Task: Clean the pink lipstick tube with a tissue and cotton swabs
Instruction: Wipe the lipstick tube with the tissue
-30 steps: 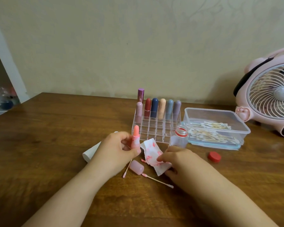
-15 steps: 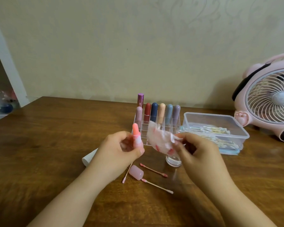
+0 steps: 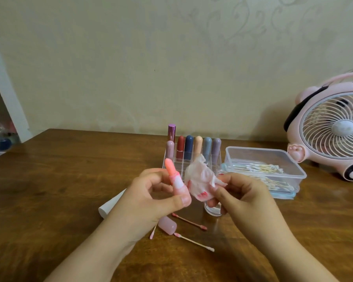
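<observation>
My left hand (image 3: 151,198) holds the pink lipstick tube (image 3: 176,181) upright above the table, its coral stick wound out at the top. My right hand (image 3: 238,198) pinches a crumpled white tissue (image 3: 200,180) smeared with pink, right beside the tube and touching or nearly touching it. The tube's pink cap (image 3: 167,225) lies on the table below my left hand. Three used cotton swabs (image 3: 190,221) with pink tips lie around the cap.
A clear organizer (image 3: 192,159) with several lipsticks stands behind my hands. A clear box of cotton swabs (image 3: 263,169) sits to the right, a pink fan (image 3: 332,131) beyond it. A small clear bottle (image 3: 213,208) stands under my right hand; a white tube (image 3: 110,204) lies left.
My right hand picked the tissue up off the table and raised it next to the lipstick tube. The view tilted upward a little; the red bottle cap is no longer visible.
</observation>
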Motion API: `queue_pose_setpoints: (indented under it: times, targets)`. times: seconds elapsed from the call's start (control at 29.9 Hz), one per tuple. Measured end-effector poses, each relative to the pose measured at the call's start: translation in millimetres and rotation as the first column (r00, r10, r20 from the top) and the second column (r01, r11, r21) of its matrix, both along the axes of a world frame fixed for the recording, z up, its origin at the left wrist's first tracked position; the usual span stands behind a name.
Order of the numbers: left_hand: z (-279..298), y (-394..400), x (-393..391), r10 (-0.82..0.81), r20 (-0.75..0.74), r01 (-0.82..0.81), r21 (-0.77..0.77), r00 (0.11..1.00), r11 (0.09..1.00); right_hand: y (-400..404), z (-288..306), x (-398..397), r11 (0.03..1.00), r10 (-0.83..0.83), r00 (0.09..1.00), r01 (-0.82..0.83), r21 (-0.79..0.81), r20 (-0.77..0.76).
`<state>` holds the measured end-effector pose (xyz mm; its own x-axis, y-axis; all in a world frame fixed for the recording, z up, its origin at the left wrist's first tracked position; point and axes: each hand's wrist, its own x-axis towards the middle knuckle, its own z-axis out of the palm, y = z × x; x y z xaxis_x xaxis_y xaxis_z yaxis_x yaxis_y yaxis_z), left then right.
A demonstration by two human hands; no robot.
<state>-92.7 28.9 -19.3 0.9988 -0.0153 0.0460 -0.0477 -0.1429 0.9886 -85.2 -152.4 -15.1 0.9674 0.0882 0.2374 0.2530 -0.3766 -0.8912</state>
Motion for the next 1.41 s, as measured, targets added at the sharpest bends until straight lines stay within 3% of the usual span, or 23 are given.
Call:
queue_pose_setpoints:
  times: [0.1,0.23,0.4,0.54,0.7,0.8,0.87,0.9,0.97,1.07,1.14,1.27,1.41]
  targets:
    - [2,1,-2,-0.072,-0.002,0.072,-0.013,0.997,0.997,3,-4,-2,0.991,-0.096,0.99,0.104,-0.08,0.099]
    - [5,-6,-8,-0.233,-0.017,0.23,-0.11,0.972,0.967,13,-16,-3,0.981,-0.081,0.976,0.114,-0.155,0.202]
    - [4,-6,-6,-0.145,-0.023,0.143,-0.079,0.989,0.987,15,-13,-5,0.989,0.037,0.986,-0.013,-0.145,0.163]
    - [6,-8,-7,-0.083,-0.012,0.083,-0.061,0.996,0.995,17,-11,-9,0.997,0.025,0.992,-0.016,-0.077,0.122]
    - [9,2,-3,0.041,0.001,-0.04,-0.154,0.999,0.987,14,-7,-5,0.986,-0.15,0.976,0.159,0.051,-0.157]
    - [13,8,-1,0.082,-0.004,-0.08,-0.255,0.997,0.964,17,2,-7,0.997,0.004,0.884,0.03,0.064,-0.468]
    - [14,10,-1,0.085,-0.016,-0.086,-0.283,0.996,0.955,17,2,-8,0.984,0.027,0.85,-0.115,-0.135,-0.526]
    - [14,10,-1,0.087,-0.017,-0.088,-0.286,0.996,0.954,17,2,-9,0.958,0.007,0.863,-0.151,-0.244,-0.505]
    - [13,10,-1,0.091,-0.019,-0.093,-0.283,0.996,0.955,16,4,-10,0.921,-0.09,0.933,-0.055,-0.386,-0.349]
    - [13,11,-2,0.06,-0.007,-0.059,-0.28,0.998,0.958,7,9,-12,0.914,-0.26,0.96,0.28,-0.295,0.107]
    - [13,12,-3,0.013,-0.004,-0.014,-0.282,1.0,0.959,4,10,-9,0.909,-0.253,0.935,0.317,-0.271,0.247]
    - [15,13,-4,-0.068,-0.015,0.06,-0.318,0.998,0.946,7,-1,-1,0.917,-0.136,0.98,0.181,-0.355,0.147]
    - [16,17,-4,-0.104,-0.037,0.083,-0.379,0.994,0.922,8,-1,-2,0.942,-0.065,0.992,0.096,-0.322,0.107]
